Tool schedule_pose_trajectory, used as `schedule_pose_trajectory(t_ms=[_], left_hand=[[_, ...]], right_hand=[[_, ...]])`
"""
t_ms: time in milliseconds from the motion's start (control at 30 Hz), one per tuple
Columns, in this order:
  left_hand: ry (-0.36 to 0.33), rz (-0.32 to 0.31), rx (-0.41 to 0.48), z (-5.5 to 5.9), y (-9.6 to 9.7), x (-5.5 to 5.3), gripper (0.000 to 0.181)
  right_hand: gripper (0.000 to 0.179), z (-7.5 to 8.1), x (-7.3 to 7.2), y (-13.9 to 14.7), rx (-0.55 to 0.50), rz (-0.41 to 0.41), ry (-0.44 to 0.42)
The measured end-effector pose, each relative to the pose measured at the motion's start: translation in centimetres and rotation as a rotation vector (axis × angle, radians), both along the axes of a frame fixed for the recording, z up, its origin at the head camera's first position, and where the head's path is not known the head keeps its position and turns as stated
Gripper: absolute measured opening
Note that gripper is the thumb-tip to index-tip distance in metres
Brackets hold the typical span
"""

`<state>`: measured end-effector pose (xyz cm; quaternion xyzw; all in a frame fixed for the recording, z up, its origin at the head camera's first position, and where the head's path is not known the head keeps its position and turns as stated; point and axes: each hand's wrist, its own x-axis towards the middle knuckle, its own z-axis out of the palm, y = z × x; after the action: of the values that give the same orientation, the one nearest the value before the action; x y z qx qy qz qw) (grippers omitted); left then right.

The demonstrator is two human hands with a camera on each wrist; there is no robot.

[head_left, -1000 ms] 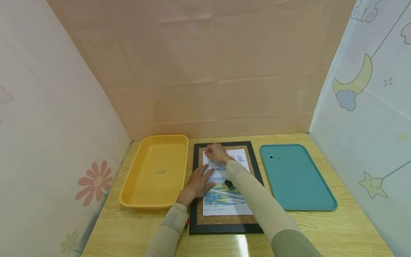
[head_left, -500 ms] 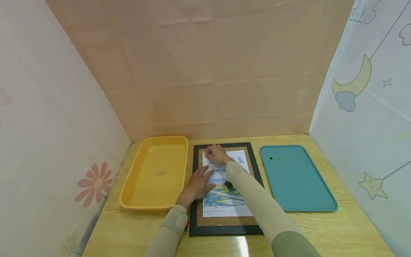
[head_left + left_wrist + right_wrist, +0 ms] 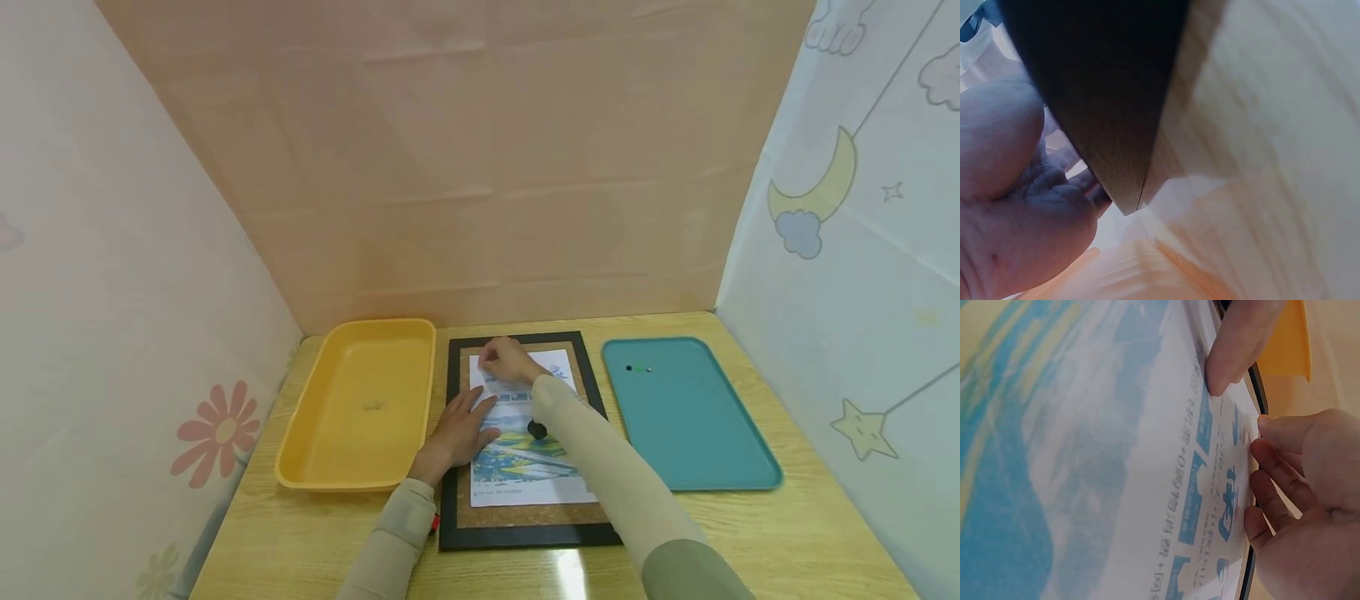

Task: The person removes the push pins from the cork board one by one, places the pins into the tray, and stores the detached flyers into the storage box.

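Note:
A printed poster (image 3: 517,467) with a blue and yellow picture lies on a black-framed corkboard (image 3: 525,517). My left hand (image 3: 454,432) rests on the poster's left side, fingers spread and fairly straight; in the left wrist view its palm (image 3: 1016,187) is beside the dark frame edge. My right hand (image 3: 510,362) is at the poster's upper left corner, thumb and forefinger pinched together. In the right wrist view, curled fingers (image 3: 1282,481) meet at the paper's edge. The tiny thing between the fingertips, perhaps a push pin, is mostly hidden.
A yellow tray (image 3: 352,433) stands left of the corkboard. On the right, a teal tray (image 3: 697,442) holds a few tiny black, green and pale pieces (image 3: 639,368) that look like push pins. A brown backdrop and printed side cloths surround the wooden table (image 3: 300,550).
Both hands keep nearly the same places on the poster. The head view has shifted slightly, and my right forearm has tilted a little.

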<state>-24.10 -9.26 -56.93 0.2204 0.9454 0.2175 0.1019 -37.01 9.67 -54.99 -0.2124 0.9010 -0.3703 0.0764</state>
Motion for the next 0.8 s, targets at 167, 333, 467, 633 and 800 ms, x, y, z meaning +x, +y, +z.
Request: schedule_pose_trajectory(t_ms=[167, 333, 467, 633, 800], left_hand=[[-0.003, 0.003, 0.014, 0.1, 0.0, 0.2, 0.067], [0.008, -0.008, 0.006, 0.8, 0.1, 0.6, 0.066], [0.001, -0.001, -0.007, 0.9, 0.2, 0.6, 0.067], [-0.017, 0.014, 0.011, 0.5, 0.2, 0.4, 0.067], [-0.009, 0.005, -0.002, 0.8, 0.1, 0.4, 0.069]], right_hand=[[0.014, 1.1, 1.0, 0.0, 0.000, -0.031, -0.043], [0.013, 1.3, 1.4, 0.3, 0.013, -0.031, -0.022], [0.013, 1.7, 2.0, 0.7, 0.018, -0.010, 0.015], [0.014, 2.3, 3.0, 1.8, 0.009, 0.002, 0.006], [0.015, 3.0, 3.8, 3.2, 0.009, 0.017, 0.017]])
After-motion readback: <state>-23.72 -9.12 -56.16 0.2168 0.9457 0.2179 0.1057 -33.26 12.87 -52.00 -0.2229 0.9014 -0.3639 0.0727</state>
